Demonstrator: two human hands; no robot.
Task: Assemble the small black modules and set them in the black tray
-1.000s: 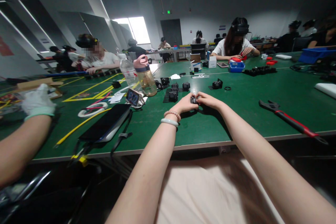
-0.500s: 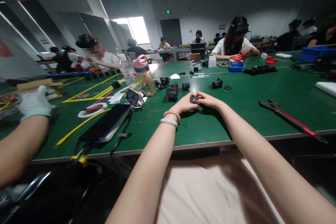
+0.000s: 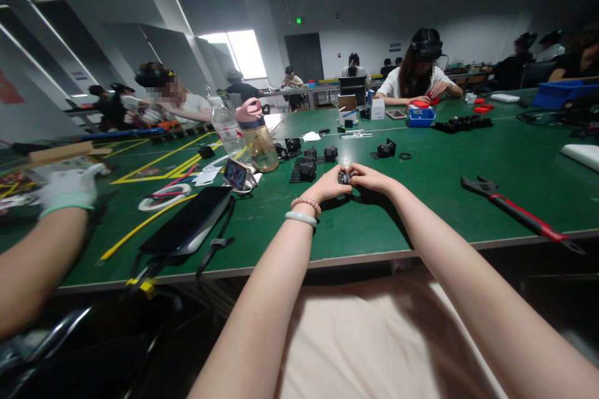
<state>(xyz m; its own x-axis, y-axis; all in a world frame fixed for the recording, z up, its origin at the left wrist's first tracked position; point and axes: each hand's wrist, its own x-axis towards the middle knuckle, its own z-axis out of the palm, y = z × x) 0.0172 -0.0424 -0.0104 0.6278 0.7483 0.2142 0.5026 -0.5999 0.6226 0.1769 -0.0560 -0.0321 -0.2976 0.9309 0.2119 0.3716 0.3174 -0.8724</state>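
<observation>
Between my two hands, just above the green table (image 3: 449,199), is a small black part (image 3: 345,178) whose exact kind I cannot make out. My left hand (image 3: 329,185), with a beaded bracelet and a pale bangle at the wrist, grips it from the left. From the right, the fingers of my right hand (image 3: 372,177) are closed on the same part. Several black camera-like units (image 3: 307,168) sit on the table beyond my left hand. Farther right lie another black unit (image 3: 386,149) and a black ring (image 3: 405,156).
An adjustable wrench (image 3: 519,215) lies right. To the left are a black power bank-like slab (image 3: 187,221), a small propped screen (image 3: 236,173), a yellow cable (image 3: 145,230) and two bottles (image 3: 259,143). A co-worker's gloved hand (image 3: 70,189) is at far left; another person sits opposite.
The co-worker's gloved hand at far left has shifted slightly right and down. My hands stay in the same place around the small black part.
</observation>
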